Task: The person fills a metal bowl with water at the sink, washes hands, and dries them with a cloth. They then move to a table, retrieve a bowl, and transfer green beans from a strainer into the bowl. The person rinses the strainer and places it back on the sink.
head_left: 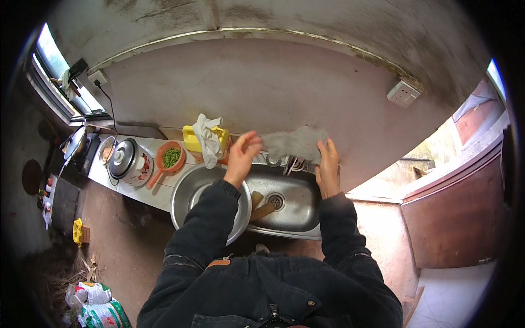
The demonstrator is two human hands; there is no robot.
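Observation:
A thin grey cloth (pixel 294 141), blurred, is stretched between my two hands in front of the wall, above the back of the sink. My left hand (pixel 242 158) is at its left end, my right hand (pixel 328 168) at its right end; the exact grip of the fingertips is hard to make out. Below lies a stainless steel sink (pixel 301 209) with a drain strainer (pixel 275 201). Partly under the cloth, the tap (pixel 289 165) shows at the sink's back rim. Two brownish, long pieces (pixel 262 211), perhaps peeled root vegetables, rest in the sink near the drain.
A large steel basin (pixel 175 205) overlaps the sink's left side. Along the tiled counter (pixel 135 189) stand an orange strainer (pixel 153 180) with green beans (pixel 171 157), a lidded pot (pixel 135 164) and a yellow jug (pixel 190 138) draped with a white cloth (pixel 207 137). Sacks (pixel 104 311) lie at lower left.

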